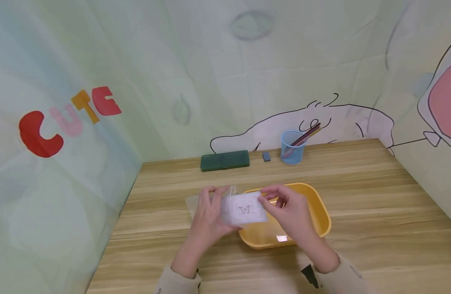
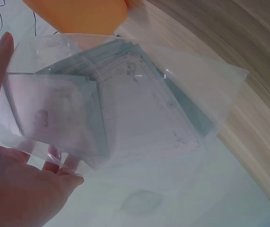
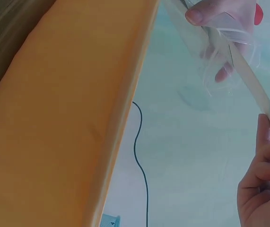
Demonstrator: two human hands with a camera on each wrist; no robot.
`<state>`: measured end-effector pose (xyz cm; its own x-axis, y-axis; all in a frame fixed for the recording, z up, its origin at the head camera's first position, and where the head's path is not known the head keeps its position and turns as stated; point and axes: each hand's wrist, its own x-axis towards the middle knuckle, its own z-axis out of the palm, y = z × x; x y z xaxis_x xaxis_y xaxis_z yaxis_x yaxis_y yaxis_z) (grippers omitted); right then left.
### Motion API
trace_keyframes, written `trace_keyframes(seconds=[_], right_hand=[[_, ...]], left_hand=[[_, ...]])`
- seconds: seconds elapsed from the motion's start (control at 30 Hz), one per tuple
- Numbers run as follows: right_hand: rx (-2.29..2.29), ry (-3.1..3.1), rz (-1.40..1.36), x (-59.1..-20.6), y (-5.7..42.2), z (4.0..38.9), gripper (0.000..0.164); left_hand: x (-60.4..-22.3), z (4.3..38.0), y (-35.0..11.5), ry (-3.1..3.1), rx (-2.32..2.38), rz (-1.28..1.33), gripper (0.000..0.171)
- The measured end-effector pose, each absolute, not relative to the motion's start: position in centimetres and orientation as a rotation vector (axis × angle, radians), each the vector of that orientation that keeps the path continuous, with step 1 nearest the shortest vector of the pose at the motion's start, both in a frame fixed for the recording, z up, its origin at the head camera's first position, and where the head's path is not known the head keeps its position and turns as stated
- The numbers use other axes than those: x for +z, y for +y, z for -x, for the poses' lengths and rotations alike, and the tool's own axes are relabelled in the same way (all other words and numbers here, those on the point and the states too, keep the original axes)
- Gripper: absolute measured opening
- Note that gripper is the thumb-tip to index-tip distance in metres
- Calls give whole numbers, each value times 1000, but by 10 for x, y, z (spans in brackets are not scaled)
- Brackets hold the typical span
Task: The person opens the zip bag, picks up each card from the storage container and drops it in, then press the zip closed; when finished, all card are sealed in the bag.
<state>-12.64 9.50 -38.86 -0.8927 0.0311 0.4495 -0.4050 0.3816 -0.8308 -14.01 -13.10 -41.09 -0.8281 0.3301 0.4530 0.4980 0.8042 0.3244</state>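
My left hand [image 1: 208, 216] grips a clear plastic bag [image 1: 191, 203] over the left side of the yellow tray [image 1: 324, 222]. Several paper cards are in the bag; in the left wrist view, a larger card [image 2: 144, 101] has a decorated border and a smaller stack of cards [image 2: 54, 111] lies beside it. A white card with a butterfly print [image 1: 247, 213] sticks out of the bag's right side in the head view. With thumb and index finger, my right hand [image 1: 293, 210] pinches this card's right edge. In the right wrist view the card [image 3: 250, 82] appears edge-on between both hands.
At the back of the wooden table [image 1: 376, 196] lie a dark green case [image 1: 225, 161] and a small blue eraser [image 1: 266, 157]. A blue mesh cup [image 1: 292, 153] with several pencils [image 1: 306, 136] stands to their right. Printed curtains enclose the table behind and at the sides.
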Motion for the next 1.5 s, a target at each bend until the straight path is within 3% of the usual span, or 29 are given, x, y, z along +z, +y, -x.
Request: trace_keyframes(seconds=[0.6,1.23,1.5], right_hand=[[1470,-2360,-440,-395,78,129,15],[1421,-2570,-637,-402,69,130,28],[1661,-2469,-429,-398,81,131,28]], left_hand=[[-417,139,-130,-2532,-646,686,108],[-417,140,-128,-2562,-665,680,106],[-409,139,-125,-2515,-677,645,108]])
